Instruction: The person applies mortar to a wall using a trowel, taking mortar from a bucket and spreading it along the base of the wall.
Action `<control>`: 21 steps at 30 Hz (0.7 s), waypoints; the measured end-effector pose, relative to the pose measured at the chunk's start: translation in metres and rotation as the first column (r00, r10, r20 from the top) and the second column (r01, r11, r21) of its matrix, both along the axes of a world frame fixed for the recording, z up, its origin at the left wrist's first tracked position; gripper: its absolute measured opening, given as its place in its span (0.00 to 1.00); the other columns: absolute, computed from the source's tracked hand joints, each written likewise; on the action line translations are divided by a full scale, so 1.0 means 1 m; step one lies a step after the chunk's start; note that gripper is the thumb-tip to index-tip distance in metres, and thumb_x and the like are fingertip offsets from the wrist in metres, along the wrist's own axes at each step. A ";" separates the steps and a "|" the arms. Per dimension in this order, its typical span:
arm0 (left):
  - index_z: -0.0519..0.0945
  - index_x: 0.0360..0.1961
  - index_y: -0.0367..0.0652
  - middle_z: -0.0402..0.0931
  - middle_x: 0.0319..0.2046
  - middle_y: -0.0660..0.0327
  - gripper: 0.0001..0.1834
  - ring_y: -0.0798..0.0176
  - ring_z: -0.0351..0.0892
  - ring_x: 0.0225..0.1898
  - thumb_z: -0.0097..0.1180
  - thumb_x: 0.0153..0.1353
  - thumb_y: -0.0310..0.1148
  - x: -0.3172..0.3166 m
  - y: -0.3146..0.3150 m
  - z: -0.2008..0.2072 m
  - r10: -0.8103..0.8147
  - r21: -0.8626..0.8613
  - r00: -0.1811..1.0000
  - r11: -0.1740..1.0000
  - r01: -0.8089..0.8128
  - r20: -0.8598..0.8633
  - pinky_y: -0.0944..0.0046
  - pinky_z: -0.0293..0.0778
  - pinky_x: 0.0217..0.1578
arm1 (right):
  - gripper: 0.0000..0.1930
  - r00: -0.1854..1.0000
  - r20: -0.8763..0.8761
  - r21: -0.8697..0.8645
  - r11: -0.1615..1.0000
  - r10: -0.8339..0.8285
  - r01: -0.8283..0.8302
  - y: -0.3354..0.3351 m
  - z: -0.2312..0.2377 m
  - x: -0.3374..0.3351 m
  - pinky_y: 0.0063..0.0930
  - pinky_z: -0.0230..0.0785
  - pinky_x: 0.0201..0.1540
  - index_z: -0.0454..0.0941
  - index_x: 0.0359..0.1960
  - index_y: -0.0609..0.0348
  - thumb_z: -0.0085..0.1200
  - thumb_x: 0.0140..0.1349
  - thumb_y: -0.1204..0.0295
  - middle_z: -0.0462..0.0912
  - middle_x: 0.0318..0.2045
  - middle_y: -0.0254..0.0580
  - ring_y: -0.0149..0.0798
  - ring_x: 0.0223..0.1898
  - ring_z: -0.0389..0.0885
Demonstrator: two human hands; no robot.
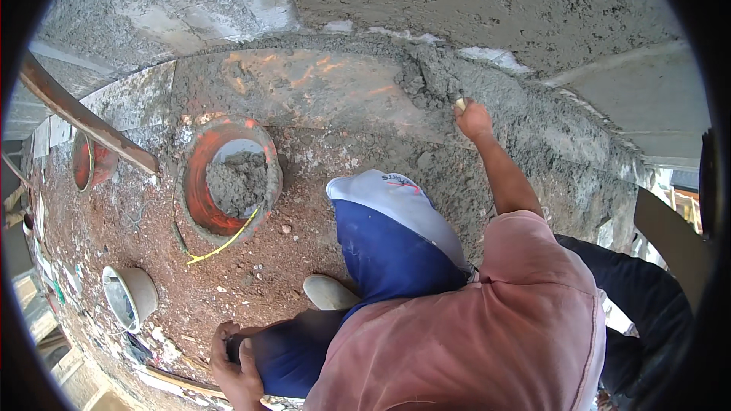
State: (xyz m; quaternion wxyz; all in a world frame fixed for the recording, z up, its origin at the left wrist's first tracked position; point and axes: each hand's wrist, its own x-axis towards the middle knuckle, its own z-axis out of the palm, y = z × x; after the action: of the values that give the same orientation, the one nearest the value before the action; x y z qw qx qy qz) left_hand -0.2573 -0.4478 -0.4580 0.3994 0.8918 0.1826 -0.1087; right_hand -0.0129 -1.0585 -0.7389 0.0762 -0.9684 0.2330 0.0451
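My right hand [475,120] is closed on the pale handle of a tool, probably a trowel [461,104]; its blade is hidden. The tool meets a heap of wet grey mortar [426,80] at the foot of the wall. Left of the heap lies a flat, mortar-smeared board [304,84] with orange patches. My left hand [237,371] rests around my left knee, thumb and fingers apart, with no tool visible in it. An orange-red bucket [199,194], part filled with mortar [240,184], stands on the reddish ground left of my right knee.
A second orange bucket [93,161] and a pale bucket [145,293] are farther left. A curved brown plank [87,120] juts in from the left edge. The grey plastered wall [472,0] rises ahead. Black cloth [632,278], perhaps clothing, lies close on my right.
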 end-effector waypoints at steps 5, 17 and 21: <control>0.77 0.56 0.30 0.85 0.37 0.50 0.21 0.52 0.85 0.44 0.59 0.68 0.35 0.011 -0.005 0.010 -0.017 0.123 1.000 0.992 0.015 0.014 0.57 0.75 0.54 | 0.23 0.981 0.022 0.042 0.980 0.194 -0.195 0.062 0.075 0.031 0.57 0.78 0.50 0.81 0.51 0.57 0.57 0.69 0.50 0.87 0.40 0.63 0.66 0.45 0.86; 0.81 0.54 0.42 0.85 0.47 0.54 0.23 0.44 0.83 0.51 0.71 0.58 0.37 0.001 -0.003 0.022 -0.130 0.274 0.990 0.956 0.110 0.056 0.48 0.74 0.56 | 0.17 0.244 0.071 -0.334 0.253 0.967 -0.908 0.319 0.179 0.095 0.49 0.81 0.42 0.80 0.50 0.53 0.63 0.63 0.61 0.85 0.39 0.49 0.56 0.40 0.87; 0.81 0.53 0.41 0.84 0.46 0.50 0.23 0.43 0.83 0.50 0.70 0.57 0.37 0.009 -0.016 0.027 -0.240 0.293 0.960 0.937 0.191 0.141 0.48 0.76 0.53 | 0.19 0.299 0.083 -0.349 0.309 0.951 -0.885 0.363 0.194 0.122 0.44 0.81 0.42 0.80 0.53 0.54 0.64 0.62 0.63 0.84 0.37 0.48 0.53 0.36 0.87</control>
State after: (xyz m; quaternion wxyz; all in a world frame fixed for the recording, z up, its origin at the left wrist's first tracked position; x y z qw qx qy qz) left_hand -0.2480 -0.4643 -0.4309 0.2710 0.9595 0.0608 -0.0468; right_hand 0.1088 -0.6953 -0.5447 -0.0484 -0.9214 -0.3770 -0.0815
